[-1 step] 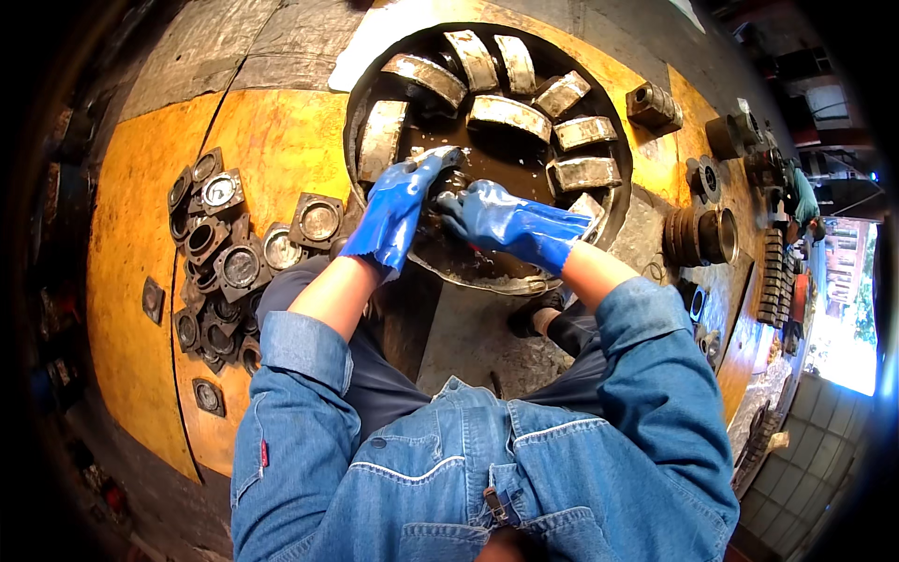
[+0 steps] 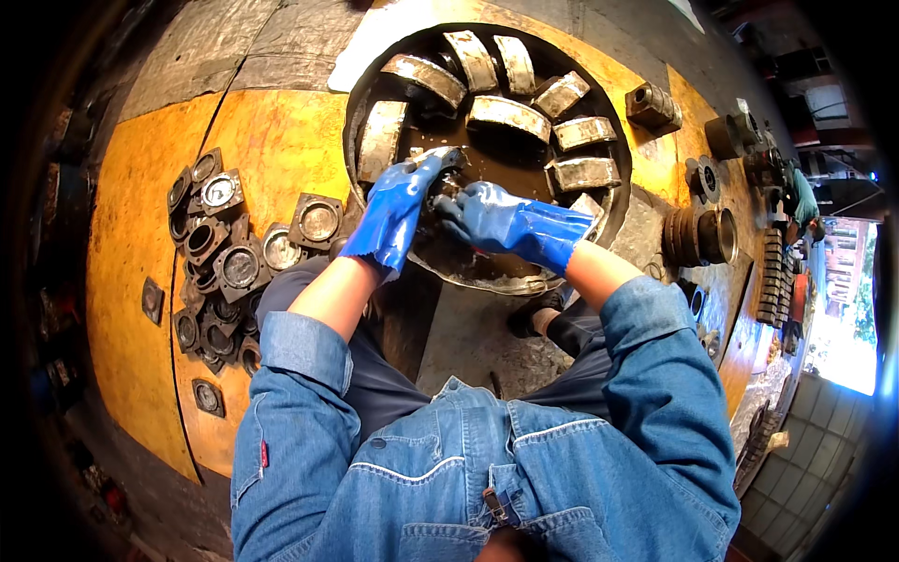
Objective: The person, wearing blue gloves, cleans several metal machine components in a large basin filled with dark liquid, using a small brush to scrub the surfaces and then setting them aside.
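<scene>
Both my hands wear blue rubber gloves, over a round pan (image 2: 351,140) of dark, oily liquid. My left hand (image 2: 405,201) is closed on a dark, wet metal part (image 2: 454,173), gripping its upper left edge. My right hand (image 2: 482,214) is just to the right, fingers curled in toward the part's lower side; what lies within them is hidden. The part's full shape is covered by the gloves. Around the pan's far and right sides lie several curved metal blocks, one (image 2: 508,116) just beyond my hands and another (image 2: 382,140) beside my left hand.
To the left, several square metal flanges with round openings (image 2: 239,267) lie heaped on yellow boards (image 2: 131,281). On the right are a stack of metal rings (image 2: 698,236), a ribbed metal block (image 2: 654,108) and a long row of dark parts (image 2: 774,276). My knees flank the pan's near side.
My right hand has shifted very slightly, its fingers moving a little against the metal part. My left hand and the things around have stayed in place.
</scene>
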A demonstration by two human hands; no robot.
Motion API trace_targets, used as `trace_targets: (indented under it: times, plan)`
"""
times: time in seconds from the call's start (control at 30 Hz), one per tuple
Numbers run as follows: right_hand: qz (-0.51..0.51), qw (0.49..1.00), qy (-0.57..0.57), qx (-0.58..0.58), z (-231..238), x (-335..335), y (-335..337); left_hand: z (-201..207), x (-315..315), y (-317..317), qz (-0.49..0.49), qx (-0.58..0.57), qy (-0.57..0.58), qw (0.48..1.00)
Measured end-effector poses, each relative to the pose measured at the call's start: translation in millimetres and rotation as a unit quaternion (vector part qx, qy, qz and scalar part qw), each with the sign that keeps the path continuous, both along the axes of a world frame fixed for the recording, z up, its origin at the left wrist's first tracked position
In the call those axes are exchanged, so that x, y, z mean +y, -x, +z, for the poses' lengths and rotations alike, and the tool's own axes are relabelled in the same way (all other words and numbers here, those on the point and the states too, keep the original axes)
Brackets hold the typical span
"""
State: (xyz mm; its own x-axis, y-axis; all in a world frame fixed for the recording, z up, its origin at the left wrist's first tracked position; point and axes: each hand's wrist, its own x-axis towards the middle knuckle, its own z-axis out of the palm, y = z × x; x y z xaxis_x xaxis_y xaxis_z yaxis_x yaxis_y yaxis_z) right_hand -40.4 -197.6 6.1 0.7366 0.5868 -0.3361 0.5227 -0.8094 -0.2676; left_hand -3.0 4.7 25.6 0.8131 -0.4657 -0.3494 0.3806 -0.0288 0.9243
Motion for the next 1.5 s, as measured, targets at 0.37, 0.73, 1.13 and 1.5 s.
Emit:
trace_targets:
  times: [0.37, 0.73, 1.13, 1.5]
  plan:
    - [0.014, 0.994, 0.017, -0.111, -17, 17, -11, 16, -4, 11, 0.01, -0.001, 0.004, 1.0]
    - [-0.535, 0.657, -0.472, 0.242, 48, 2, 40, -6, -14, -2, 0.011, 0.026, -0.007, 1.0]
    - [-0.105, 0.987, -0.011, -0.121, 9, 3, 7, -30, -1, -7, -0.013, -0.047, 0.018, 0.999]
    - [-0.344, 0.929, 0.05, 0.131, 3, 22, -18, -28, 4, -2, -0.046, -0.146, 0.0, 0.988]
